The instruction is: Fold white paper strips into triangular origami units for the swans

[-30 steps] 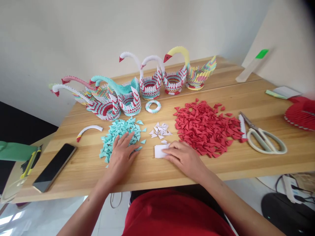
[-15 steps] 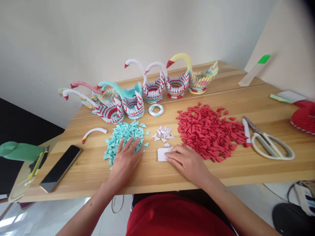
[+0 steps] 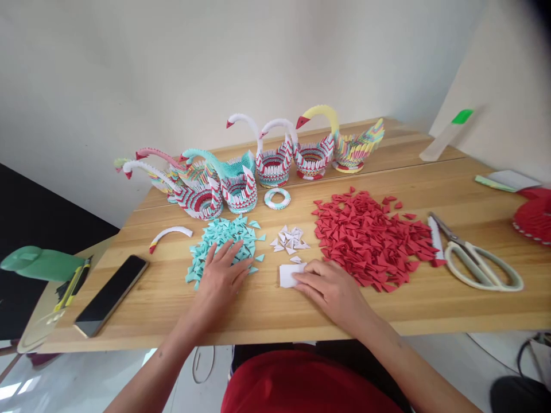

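My left hand (image 3: 221, 278) rests with spread fingers on the near side of a pile of turquoise folded paper triangles (image 3: 224, 236). The fingers of my right hand (image 3: 329, 287) are closed on the right edge of a small white paper rectangle (image 3: 287, 276), which lies on the wooden table (image 3: 258, 321). Just beyond the paper is a small heap of white triangles (image 3: 290, 238). A large pile of red triangles (image 3: 370, 238) spreads to the right of it, beyond my right hand.
Folded paper swans (image 3: 273, 163) stand along the back. A paper ring (image 3: 277, 198) and curved neck piece (image 3: 171, 232) lie before them. A phone (image 3: 112, 295) and green bottle (image 3: 43, 264) are at left, scissors (image 3: 477, 261) at right.
The whole view has shifted slightly, so the table's contents appear lower and further right. Both hands keep nearly the same places, with the right still at the white paper.
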`<state>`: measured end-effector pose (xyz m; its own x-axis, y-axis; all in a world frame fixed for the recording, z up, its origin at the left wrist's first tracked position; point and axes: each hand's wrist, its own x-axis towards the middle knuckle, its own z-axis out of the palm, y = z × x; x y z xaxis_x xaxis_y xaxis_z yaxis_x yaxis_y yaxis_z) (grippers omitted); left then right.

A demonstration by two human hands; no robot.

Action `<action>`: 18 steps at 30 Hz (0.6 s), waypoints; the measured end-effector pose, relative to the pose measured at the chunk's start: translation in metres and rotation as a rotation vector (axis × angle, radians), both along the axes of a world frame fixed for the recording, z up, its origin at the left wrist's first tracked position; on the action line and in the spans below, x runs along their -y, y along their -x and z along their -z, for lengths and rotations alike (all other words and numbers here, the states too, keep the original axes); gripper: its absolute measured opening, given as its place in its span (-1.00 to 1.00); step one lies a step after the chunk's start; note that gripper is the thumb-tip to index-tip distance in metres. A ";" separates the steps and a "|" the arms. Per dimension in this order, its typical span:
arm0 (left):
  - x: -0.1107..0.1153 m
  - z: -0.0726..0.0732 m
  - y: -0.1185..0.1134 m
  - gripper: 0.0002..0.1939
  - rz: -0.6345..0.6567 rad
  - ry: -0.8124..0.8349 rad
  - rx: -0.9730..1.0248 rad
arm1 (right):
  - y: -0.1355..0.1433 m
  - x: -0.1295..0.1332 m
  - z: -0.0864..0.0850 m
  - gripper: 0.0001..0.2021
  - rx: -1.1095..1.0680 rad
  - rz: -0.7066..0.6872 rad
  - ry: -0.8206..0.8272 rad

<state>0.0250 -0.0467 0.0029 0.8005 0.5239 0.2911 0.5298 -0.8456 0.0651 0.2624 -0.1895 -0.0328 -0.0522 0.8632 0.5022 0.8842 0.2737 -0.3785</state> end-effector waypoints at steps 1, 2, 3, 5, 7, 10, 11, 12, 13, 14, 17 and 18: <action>0.001 0.001 0.001 -0.72 -0.005 0.009 0.004 | 0.000 0.000 0.000 -0.78 -0.005 -0.001 -0.003; 0.002 0.002 0.003 -0.72 -0.010 0.018 0.009 | 0.000 0.000 0.000 -0.77 -0.007 0.000 -0.006; 0.002 0.002 0.006 -0.72 -0.014 0.027 0.014 | 0.000 0.000 0.000 -0.76 -0.004 0.004 -0.012; -0.001 0.001 0.010 -0.72 -0.018 0.031 0.031 | 0.001 -0.001 -0.002 -0.74 0.027 0.015 -0.034; -0.009 -0.003 0.012 -0.73 -0.032 0.000 0.073 | 0.003 -0.003 -0.006 -0.70 0.085 0.018 -0.051; -0.033 -0.013 0.007 -0.75 -0.065 -0.087 0.122 | 0.004 -0.004 -0.010 -0.67 0.157 0.007 -0.050; -0.042 -0.016 0.004 -0.76 -0.063 -0.104 0.109 | 0.004 -0.004 -0.011 -0.68 0.169 0.005 -0.050; -0.051 -0.019 0.001 -0.77 -0.046 -0.109 0.078 | 0.004 -0.004 -0.011 -0.69 0.174 0.005 -0.054; -0.059 -0.022 -0.003 -0.79 -0.029 -0.113 0.042 | 0.004 -0.003 -0.010 -0.70 0.175 0.006 -0.059; -0.066 -0.023 -0.007 -0.81 -0.014 -0.113 0.002 | 0.004 -0.003 -0.009 -0.71 0.171 0.007 -0.064; -0.080 -0.024 -0.017 -0.83 0.018 -0.097 -0.106 | 0.003 -0.002 -0.004 -0.74 0.142 0.011 -0.074; -0.083 -0.023 -0.019 -0.83 0.024 -0.090 -0.134 | 0.003 -0.002 -0.002 -0.75 0.131 0.012 -0.079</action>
<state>0.0444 0.0360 0.0261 0.8474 0.4804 0.2259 0.5079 -0.8576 -0.0815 0.2592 -0.1872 -0.0308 -0.1122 0.8219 0.5584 0.9279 0.2877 -0.2370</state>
